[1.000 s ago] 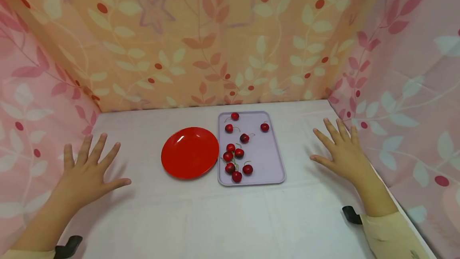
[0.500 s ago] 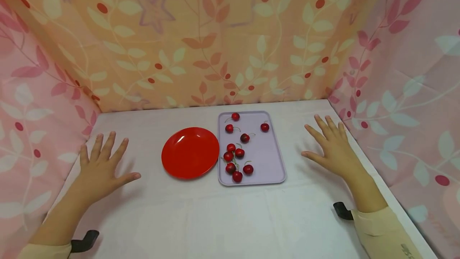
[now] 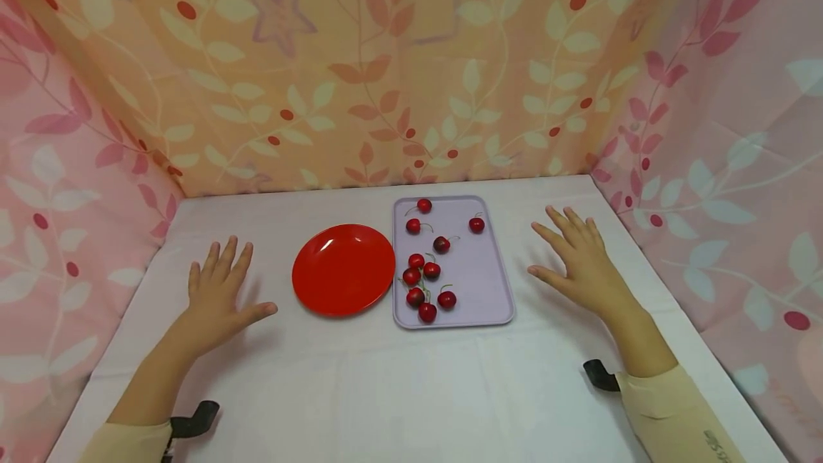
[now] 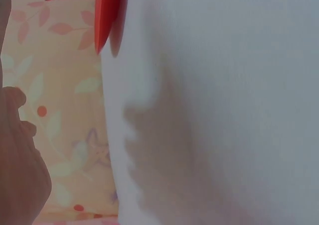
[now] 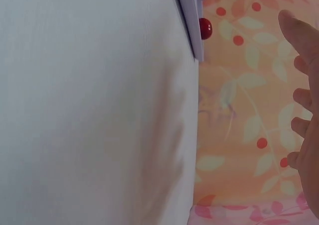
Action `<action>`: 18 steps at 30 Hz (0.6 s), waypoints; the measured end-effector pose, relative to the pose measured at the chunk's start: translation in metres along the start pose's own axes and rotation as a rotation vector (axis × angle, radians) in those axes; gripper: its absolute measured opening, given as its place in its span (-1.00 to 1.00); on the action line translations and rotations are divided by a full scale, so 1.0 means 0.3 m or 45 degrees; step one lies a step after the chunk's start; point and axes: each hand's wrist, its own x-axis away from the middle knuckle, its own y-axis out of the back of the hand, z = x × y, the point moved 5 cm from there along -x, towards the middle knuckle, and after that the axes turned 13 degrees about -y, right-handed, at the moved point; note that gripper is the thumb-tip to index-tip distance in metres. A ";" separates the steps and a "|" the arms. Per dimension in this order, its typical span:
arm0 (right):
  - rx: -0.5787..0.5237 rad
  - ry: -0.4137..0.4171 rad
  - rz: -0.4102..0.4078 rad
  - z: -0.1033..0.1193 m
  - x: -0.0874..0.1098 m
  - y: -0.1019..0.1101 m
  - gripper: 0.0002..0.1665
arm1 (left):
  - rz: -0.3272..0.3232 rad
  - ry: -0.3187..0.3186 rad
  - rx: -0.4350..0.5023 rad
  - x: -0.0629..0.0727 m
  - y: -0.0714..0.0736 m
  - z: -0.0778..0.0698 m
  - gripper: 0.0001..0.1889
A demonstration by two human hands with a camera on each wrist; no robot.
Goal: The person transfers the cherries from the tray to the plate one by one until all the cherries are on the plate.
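Note:
A round red plate point(image 3: 343, 270) lies on the white-covered table, left of a lavender tray point(image 3: 479, 277). Several dark red cherries with stems sit in the tray, mostly along its left side; one cherry point(image 3: 476, 225) lies near the upper right corner. My left hand point(image 3: 218, 302) hovers left of the plate, fingers spread, holding nothing. To the right of the tray, my right hand point(image 3: 579, 266) is held over the table with its fingers extended and nothing in them. Both hands cast shadows on the cloth in the wrist views.
Patterned cloth hangs as a back wall point(image 3: 360, 70) and as side walls left point(image 3: 58, 234) and right point(image 3: 739, 163) of the table. The white tabletop point(image 3: 360, 391) stretches in front of the plate and tray. A black wrist mount point(image 3: 196, 420) sits on the left forearm.
Both hands have moved inward, the left hand to the right toward the plate and the right hand to the left toward the tray. Plate, tray and cherries lie as before.

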 end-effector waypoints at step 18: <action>-0.142 -0.005 -0.009 0.084 -0.017 -0.060 -0.06 | -0.042 0.019 0.396 -0.056 -0.105 -0.033 0.31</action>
